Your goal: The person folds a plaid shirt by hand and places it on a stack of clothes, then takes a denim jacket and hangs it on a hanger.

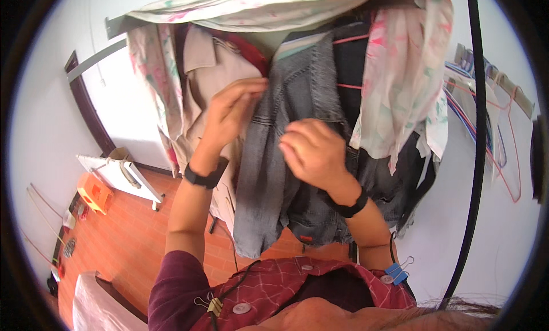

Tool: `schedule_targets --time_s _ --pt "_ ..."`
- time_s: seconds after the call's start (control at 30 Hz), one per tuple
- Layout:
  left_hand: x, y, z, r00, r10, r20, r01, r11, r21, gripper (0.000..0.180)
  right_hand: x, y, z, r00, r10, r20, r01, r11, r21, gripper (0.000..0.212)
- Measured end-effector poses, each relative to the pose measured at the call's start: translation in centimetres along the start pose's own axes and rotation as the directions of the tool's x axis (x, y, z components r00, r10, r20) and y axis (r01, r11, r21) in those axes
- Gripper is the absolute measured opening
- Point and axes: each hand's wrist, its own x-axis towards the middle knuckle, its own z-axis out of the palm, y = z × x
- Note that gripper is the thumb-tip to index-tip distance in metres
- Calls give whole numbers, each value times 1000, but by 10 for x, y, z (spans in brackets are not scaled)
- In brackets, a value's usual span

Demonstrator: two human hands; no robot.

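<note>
A faded dark-grey denim jacket (263,176) hangs in front of me, its sleeve to the left of centre. Left of it hangs a beige collared shirt (200,85). My left hand (231,111), fingers stretched out, is raised at the edge of the denim jacket, its tips near the shoulder. Lower and to the right, my right hand (314,151) is before the jacket front. Its fingers are bent and blurred, and whether they touch the denim is unclear. No held thing shows in either hand. Floral cloth (400,73) drapes over the top and both sides of the garments.
Coloured wire hangers (497,131) hang on the right wall, behind a black vertical cable (479,131). An orange plastic stool (94,192) and a white board-like stand (123,179) are on the tiled floor at left. Pale covering (100,305) lies at lower left.
</note>
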Motion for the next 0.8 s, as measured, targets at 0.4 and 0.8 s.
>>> schedule_targets --time_s 0.4,0.8 --pt "10 -57 52 926 137 353 -365 566 739 50 -56 63 57 876 206 436 25 884 -467 58" --pt "-90 -100 58 723 -235 650 -560 350 751 49 -88 85 55 849 266 456 112 753 -648 50"
